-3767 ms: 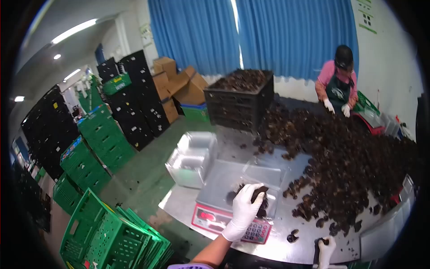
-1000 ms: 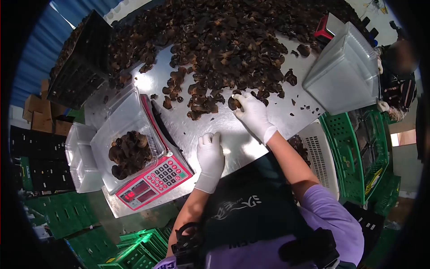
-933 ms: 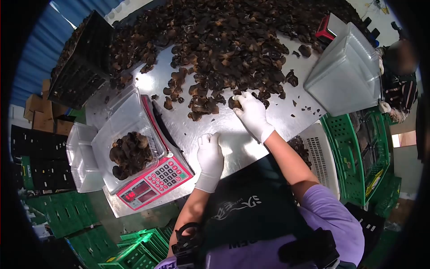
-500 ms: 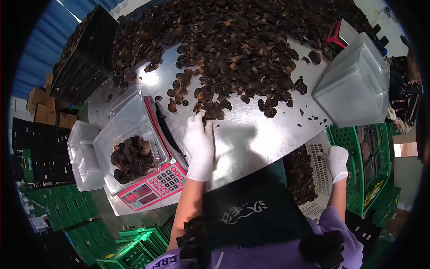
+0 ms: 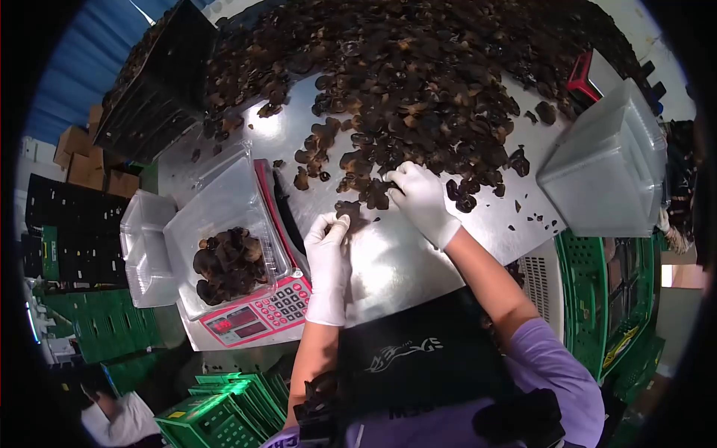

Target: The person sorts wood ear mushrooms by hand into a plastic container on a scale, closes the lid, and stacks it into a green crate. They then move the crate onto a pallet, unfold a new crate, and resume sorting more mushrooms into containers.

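My left hand (image 5: 326, 257), in a white glove, pinches a dark brown wood ear mushroom (image 5: 348, 214) over the steel table. At the near edge of the large wood ear pile (image 5: 418, 97), my gloved right hand (image 5: 423, 200) has its fingers curled at the mushrooms, with dark pieces between thumb and fingertips. To the left of my left hand, a clear plastic tub (image 5: 183, 231) sits on a red-rimmed scale (image 5: 276, 306). Inside the tub lies a clump of wood ears (image 5: 228, 267). The scale's red digits are too blurred to read.
Stacked clear tubs (image 5: 597, 164) stand at the table's right, near another scale (image 5: 582, 78). More clear containers (image 5: 146, 254) flank the left scale. Green crates (image 5: 586, 299) are at right, more crates (image 5: 216, 411) below left. A person in white (image 5: 123, 422) is at lower left.
My right hand has come up from the white basket at the right to the pile's edge. My left hand has drawn back toward me with a mushroom. A person has appeared at lower left.
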A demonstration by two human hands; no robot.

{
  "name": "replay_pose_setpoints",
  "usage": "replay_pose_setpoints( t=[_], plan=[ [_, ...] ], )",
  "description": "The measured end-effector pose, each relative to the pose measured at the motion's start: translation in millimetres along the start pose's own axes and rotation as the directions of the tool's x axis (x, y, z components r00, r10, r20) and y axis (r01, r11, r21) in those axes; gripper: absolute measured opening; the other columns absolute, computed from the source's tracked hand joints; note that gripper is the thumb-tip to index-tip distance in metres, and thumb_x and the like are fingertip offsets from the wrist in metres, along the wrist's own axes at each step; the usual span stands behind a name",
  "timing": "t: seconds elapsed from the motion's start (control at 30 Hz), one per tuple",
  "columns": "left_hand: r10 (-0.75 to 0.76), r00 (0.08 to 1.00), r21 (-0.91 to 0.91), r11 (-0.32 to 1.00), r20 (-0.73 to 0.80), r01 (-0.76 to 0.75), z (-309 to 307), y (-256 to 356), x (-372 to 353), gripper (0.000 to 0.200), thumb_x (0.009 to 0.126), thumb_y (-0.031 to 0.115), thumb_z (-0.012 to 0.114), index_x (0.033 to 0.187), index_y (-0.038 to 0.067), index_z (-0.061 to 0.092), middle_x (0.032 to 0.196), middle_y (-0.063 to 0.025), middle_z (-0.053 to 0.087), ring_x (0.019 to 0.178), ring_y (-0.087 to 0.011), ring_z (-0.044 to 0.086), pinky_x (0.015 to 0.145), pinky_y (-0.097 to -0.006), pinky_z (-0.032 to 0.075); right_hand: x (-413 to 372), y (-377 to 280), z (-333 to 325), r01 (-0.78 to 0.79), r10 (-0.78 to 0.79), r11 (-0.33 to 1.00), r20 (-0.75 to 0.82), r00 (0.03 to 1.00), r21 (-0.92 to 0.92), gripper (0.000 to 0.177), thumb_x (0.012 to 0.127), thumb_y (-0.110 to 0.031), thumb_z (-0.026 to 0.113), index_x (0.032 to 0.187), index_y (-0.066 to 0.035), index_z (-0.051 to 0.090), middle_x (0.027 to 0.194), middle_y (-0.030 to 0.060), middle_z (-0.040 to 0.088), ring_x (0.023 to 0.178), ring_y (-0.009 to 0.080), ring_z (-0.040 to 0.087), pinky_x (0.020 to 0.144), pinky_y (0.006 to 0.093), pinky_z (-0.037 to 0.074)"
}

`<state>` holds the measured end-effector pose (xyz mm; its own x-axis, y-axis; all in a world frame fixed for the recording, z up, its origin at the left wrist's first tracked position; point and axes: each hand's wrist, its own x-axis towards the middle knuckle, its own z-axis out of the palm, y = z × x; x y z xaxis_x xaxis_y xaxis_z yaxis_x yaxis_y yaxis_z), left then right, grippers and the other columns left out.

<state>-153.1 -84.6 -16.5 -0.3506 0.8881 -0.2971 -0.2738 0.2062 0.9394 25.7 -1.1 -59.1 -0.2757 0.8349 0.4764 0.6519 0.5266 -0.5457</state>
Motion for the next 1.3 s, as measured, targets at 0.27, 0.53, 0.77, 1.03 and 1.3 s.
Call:
replay_pose_setpoints(
  t=[0.27, 0.53, 0.77, 1.03, 1.3],
  plan=[
    [-0.234, 0.940, -0.373, 0.873, 0.248, 0.315, -1.4, -12.3, -2.6, 0.028, 0.088, 0.016, 0.055, 0.110, 0.000, 0.056, 0.096, -0.0125, 0.065, 0.068, -0.0138, 0.058, 0.049, -0.0208, 0.043, 15.9, 8.3, -53.4, -0.490, 0.490, -0.012, 0.432, 0.757, 0.872, 0.027, 0.086, -0.004, 0.053, 0.112, -0.003, 0.060, 0.114, 0.0077, 0.061, 0.091, 0.0151, 0.063, 0.068, 0.0242, 0.048],
    [-0.313, 0.900, -0.346, 0.844, 0.305, 0.411, -0.3, 1.7, -13.8, 0.036, 0.090, 0.019, 0.047, 0.122, 0.007, 0.058, 0.109, -0.0035, 0.061, 0.084, -0.0116, 0.059, 0.056, -0.0216, 0.039, 81.4, 2.8, 5.7, -0.302, 0.181, 0.871, 0.319, 0.930, 0.387, 0.024, 0.078, -0.007, 0.066, 0.101, -0.008, 0.069, 0.080, 0.0067, 0.062, 0.072, 0.0187, 0.061, 0.064, 0.0309, 0.046],
    [-0.271, 0.922, -0.364, 0.859, 0.276, 0.361, -9.9, 2.0, -28.3, 0.037, 0.095, 0.020, 0.047, 0.128, 0.008, 0.056, 0.118, -0.0017, 0.060, 0.092, -0.0102, 0.056, 0.060, -0.0192, 0.038, 117.2, -11.2, 57.4, 0.284, -0.059, 0.911, 0.587, 0.808, -0.300, 0.022, 0.071, -0.009, 0.067, 0.093, -0.010, 0.069, 0.095, 0.0115, 0.060, 0.093, 0.0300, 0.062, 0.077, 0.0402, 0.050],
    [-0.216, 0.913, -0.143, 0.950, 0.347, 0.279, -17.7, 39.5, -62.0, 0.031, 0.091, 0.013, 0.061, 0.122, 0.011, 0.061, 0.097, 0.0006, 0.060, 0.077, -0.0032, 0.051, 0.061, -0.0180, 0.041, 66.3, -31.6, -13.2, -0.125, 0.160, 0.943, -0.091, 0.983, 0.308, 0.018, 0.076, -0.011, 0.069, 0.073, -0.002, 0.053, 0.080, 0.0073, 0.054, 0.074, 0.0205, 0.053, 0.070, 0.0315, 0.043],
    [0.698, 0.682, 0.480, 0.685, -0.217, -0.548, -116.5, 133.0, -52.0, 0.026, 0.086, -0.002, 0.058, 0.112, 0.000, 0.060, 0.107, -0.0086, 0.060, 0.099, -0.0175, 0.058, 0.091, -0.0303, 0.046, 67.1, -162.3, -25.9, -0.244, 0.255, 0.618, 0.103, 0.961, 0.747, 0.011, 0.079, 0.001, 0.061, 0.083, -0.002, 0.051, 0.102, 0.0085, 0.058, 0.088, 0.0133, 0.054, 0.079, 0.0264, 0.045]
  ],
)
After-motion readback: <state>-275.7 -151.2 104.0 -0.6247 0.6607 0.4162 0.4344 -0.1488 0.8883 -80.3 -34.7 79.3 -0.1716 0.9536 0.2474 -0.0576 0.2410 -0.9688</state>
